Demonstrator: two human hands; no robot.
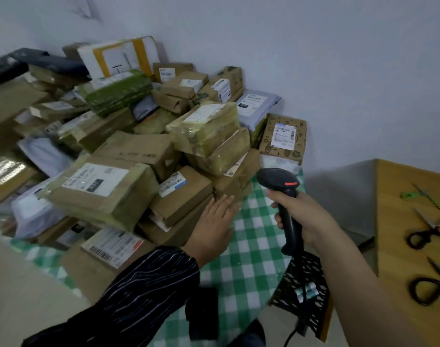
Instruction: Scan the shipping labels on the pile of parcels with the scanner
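Gripping scanner (276, 181) near upright by its handle, right hand (301, 217) curled round it, head pointing left toward parcels (139, 151); left hand (214, 222) flat, fingers together.

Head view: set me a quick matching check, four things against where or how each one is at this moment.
Things:
1. scanner
2. green-handled scissors
3. doodle-printed carton
4. left hand

Places or states:
A. on the wooden table
B. at the right end of the parcel pile
C. held in the right hand
D. open, fingers by the brown boxes

Pairs: 1-C, 2-A, 3-B, 4-D.
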